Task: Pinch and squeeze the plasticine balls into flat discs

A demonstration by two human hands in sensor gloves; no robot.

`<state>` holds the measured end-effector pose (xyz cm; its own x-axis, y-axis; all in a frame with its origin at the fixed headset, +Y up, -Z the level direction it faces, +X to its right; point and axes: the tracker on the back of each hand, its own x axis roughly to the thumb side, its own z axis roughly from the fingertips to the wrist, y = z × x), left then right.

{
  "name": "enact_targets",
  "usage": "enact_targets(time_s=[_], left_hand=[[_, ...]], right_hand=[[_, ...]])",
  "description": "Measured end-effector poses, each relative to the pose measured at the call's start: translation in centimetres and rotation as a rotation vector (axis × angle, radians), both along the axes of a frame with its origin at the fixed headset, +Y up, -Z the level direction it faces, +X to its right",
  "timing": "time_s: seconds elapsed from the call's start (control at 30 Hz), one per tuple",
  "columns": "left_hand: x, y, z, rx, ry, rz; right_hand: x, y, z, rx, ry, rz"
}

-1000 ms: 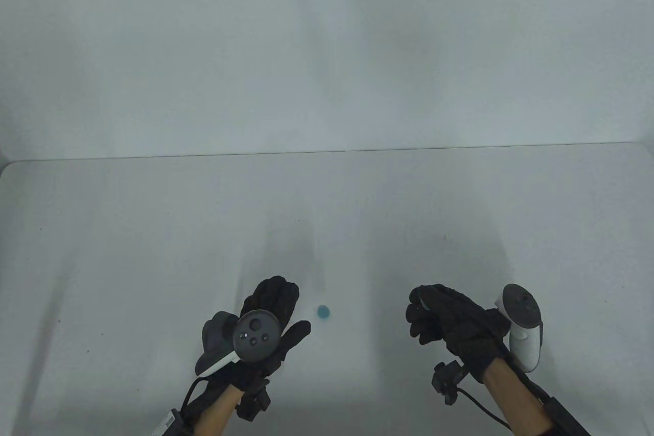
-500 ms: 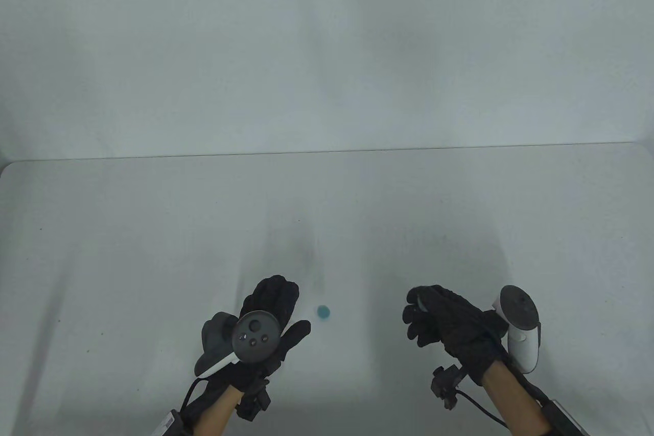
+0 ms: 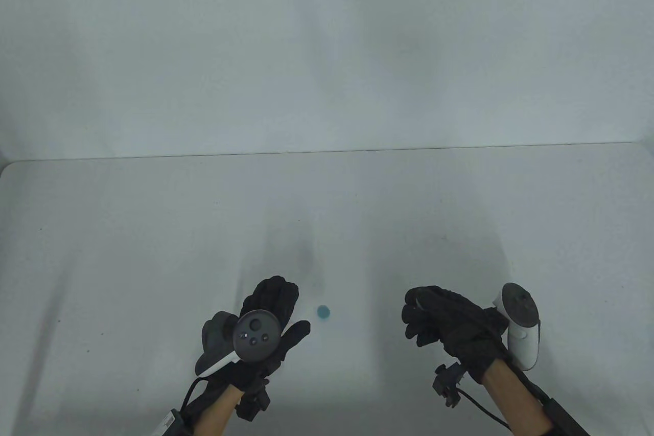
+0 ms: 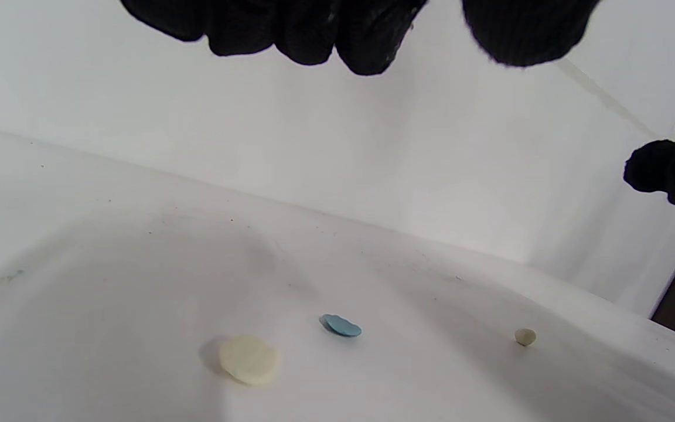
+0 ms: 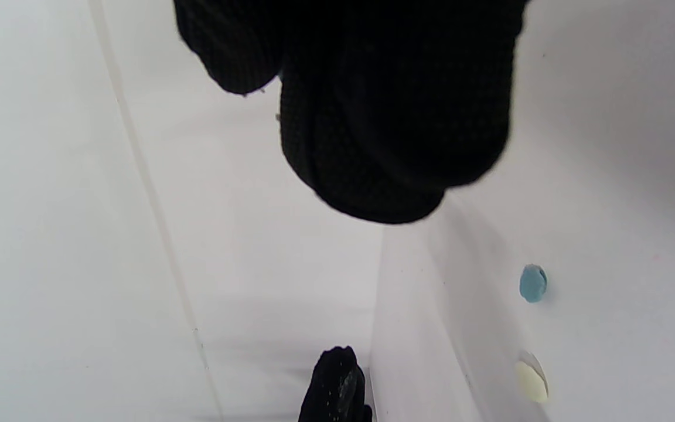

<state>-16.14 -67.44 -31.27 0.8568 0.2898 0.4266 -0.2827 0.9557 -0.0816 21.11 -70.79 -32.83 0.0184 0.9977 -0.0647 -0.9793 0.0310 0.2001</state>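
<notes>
— Where are your hands right now?

— Both are above the near edge of the white table (image 3: pixel 127 252). My left hand (image 3: pixel 268 326) is left of centre, fingers spread loosely and thumb out to the side, with nothing in it. Its grey tracker (image 3: pixel 256 335) sits on the back of the hand.

— And the right one?

— My right hand (image 3: pixel 449 326) is right of centre, its fingers curled in toward the palm. A small pale spot shows at the fingertips from above, but I cannot tell whether I am gripping anything there; in the right wrist view the fingers (image 5: pixel 396 117) are just a dark bunch. The white tracker (image 3: pixel 521 326) sticks out on that hand's outer side.

— Where is the plasticine?

— A blue disc (image 3: pixel 323 311) lies flat on the table between my two hands, just beside my left fingertips and not touched by either hand. In the left wrist view, a flattened pale yellow disc (image 4: pixel 248 359) lies near it, toward the near edge, under my left hand. A small pale ball (image 4: pixel 525 336), unflattened, sits well off to the right of the blue one.

— Anything touching those?

— No, all three pieces lie apart from each other and from both gloves.
</notes>
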Motion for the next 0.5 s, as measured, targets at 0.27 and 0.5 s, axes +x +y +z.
enact_targets(time_s=[0.27,0.5], left_hand=[[-0.30,0.09,0.06,0.006,0.003,0.004],[-0.71,0.26,0.11,0.014,0.008,0.011]], right_hand=[[-0.46,-0.58,0.02,-0.027,0.076,-0.038],[-0.72,-0.46,0.02,-0.020,0.048,0.017]])
